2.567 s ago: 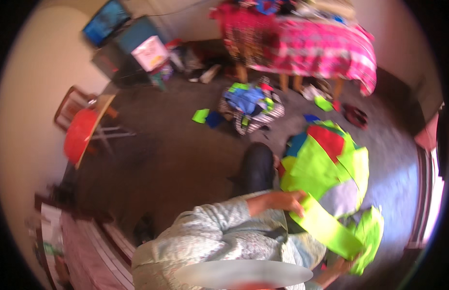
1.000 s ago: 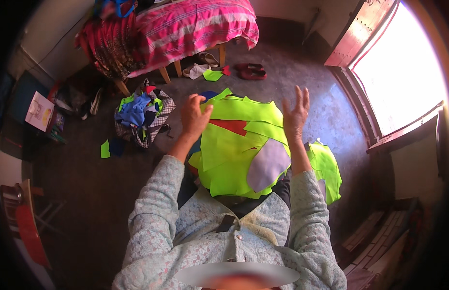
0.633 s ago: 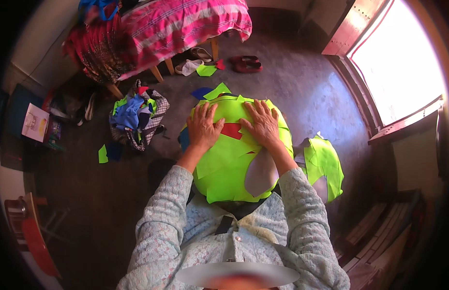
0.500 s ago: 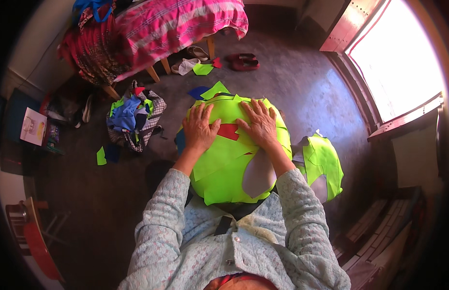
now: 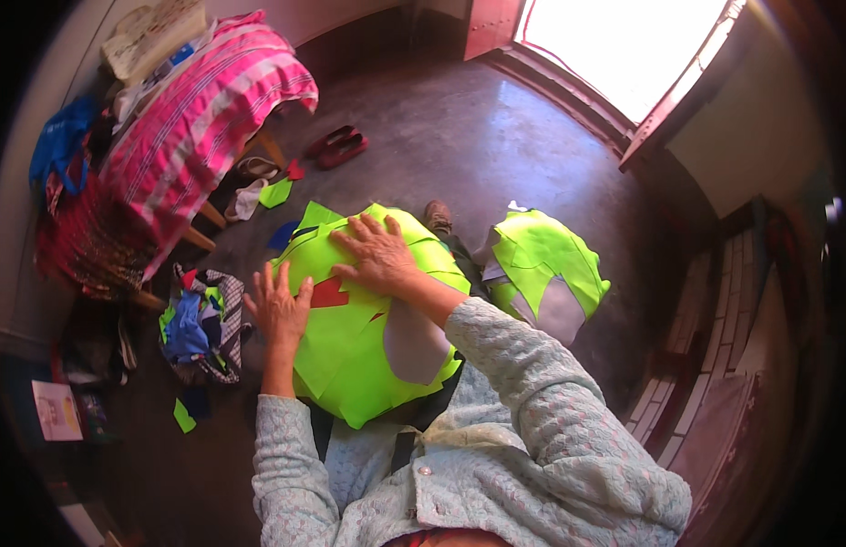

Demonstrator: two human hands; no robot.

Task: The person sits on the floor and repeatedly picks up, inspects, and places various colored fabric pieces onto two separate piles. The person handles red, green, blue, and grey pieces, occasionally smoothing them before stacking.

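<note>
Both your left hand point(image 5: 279, 305) and right hand point(image 5: 379, 258) lie flat and released on the neon-yellow fabric stack point(image 5: 364, 342), so the loose pieces under your palms could slide off your lap onto the floor point(image 5: 496, 137).

lap hidden under neon fabric point(image 5: 359, 346)

Neon-yellow fabric point(image 5: 350, 356), red patch point(image 5: 328, 294), pink-striped cloth point(image 5: 204, 100).

A lived-in home room used for sewing work: a bed with a pink striped cover point(image 5: 204, 100), red shoes point(image 5: 336, 146) and fabric scraps point(image 5: 200, 324) on the bare floor point(image 5: 496, 137).
</note>
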